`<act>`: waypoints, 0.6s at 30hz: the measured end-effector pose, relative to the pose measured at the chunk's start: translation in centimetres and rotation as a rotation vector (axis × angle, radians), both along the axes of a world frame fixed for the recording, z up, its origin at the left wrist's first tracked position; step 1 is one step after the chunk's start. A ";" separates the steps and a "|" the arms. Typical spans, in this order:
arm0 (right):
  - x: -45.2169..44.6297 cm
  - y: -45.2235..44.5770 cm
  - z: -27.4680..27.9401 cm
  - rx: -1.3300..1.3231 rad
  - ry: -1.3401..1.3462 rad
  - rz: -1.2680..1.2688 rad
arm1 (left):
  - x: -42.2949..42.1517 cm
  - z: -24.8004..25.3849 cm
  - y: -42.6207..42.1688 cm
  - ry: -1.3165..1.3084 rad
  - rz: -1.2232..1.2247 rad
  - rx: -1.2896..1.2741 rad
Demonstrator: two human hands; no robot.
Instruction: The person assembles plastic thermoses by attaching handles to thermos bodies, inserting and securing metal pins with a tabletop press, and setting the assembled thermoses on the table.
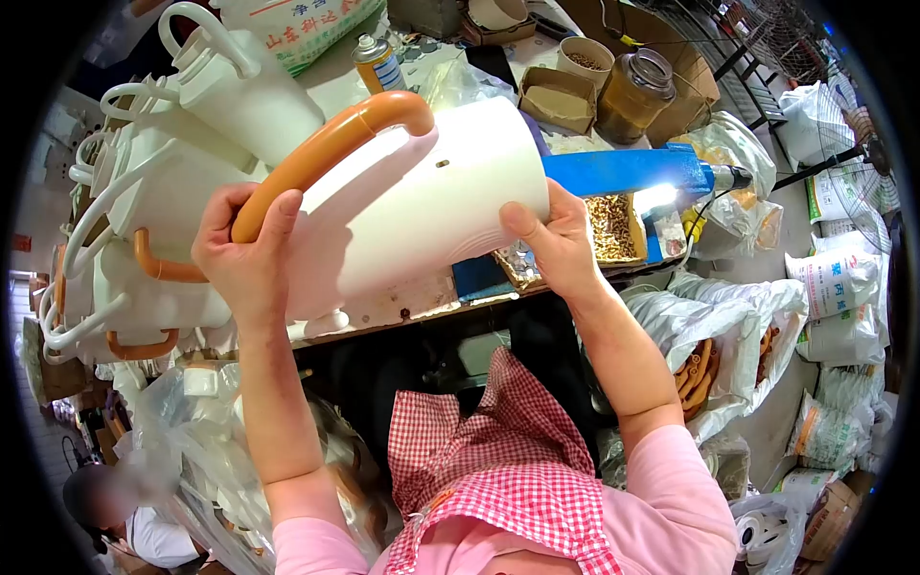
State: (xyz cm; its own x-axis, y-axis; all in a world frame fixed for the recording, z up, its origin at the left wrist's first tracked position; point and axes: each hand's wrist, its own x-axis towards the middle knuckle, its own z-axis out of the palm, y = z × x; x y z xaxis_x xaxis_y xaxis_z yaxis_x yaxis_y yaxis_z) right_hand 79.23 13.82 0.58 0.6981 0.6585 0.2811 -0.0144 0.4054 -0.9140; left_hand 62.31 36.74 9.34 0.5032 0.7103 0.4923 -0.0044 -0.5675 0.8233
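A white plastic jug body (412, 206) is held up on its side in front of me, across the bench edge. My left hand (251, 235) is closed around the lower end of its curved orange-brown handle (331, 144), near the body's left end. The handle's other end lies against or just over the body, close to a small dark slot; I cannot tell whether it is fastened. My right hand (556, 244) grips the body's right end, thumb on the near side. The right fingers are mostly hidden behind it.
Several white jugs (230, 96) crowd the left. A blue machine (613, 172) with a lit lamp stands right, beside a box of small brass-coloured parts (613, 225). Behind are a spray can (377, 65) and a jar (634, 96). Bags of orange handles (698, 379) stand lower right. A person (144, 513) is lower left.
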 end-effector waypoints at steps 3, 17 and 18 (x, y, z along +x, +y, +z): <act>-0.3 -0.1 0.8 -0.036 0.064 0.014 | 0.4 -0.1 0.1 0.033 0.014 -0.085; -0.5 -0.5 1.7 -0.193 0.246 0.071 | 1.0 1.6 0.0 0.261 -0.044 -0.197; -0.4 -0.4 2.0 -0.187 0.244 0.072 | 1.2 1.8 0.0 0.352 -0.035 -0.071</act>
State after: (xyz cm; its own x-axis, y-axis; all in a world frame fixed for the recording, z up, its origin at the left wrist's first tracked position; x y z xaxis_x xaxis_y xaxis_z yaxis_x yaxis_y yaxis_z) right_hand 78.85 13.40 2.56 0.6796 0.7333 -0.0195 -0.2652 0.2209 -0.9385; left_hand 63.52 36.78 11.19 0.6579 0.7158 0.2341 0.2681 -0.5131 0.8153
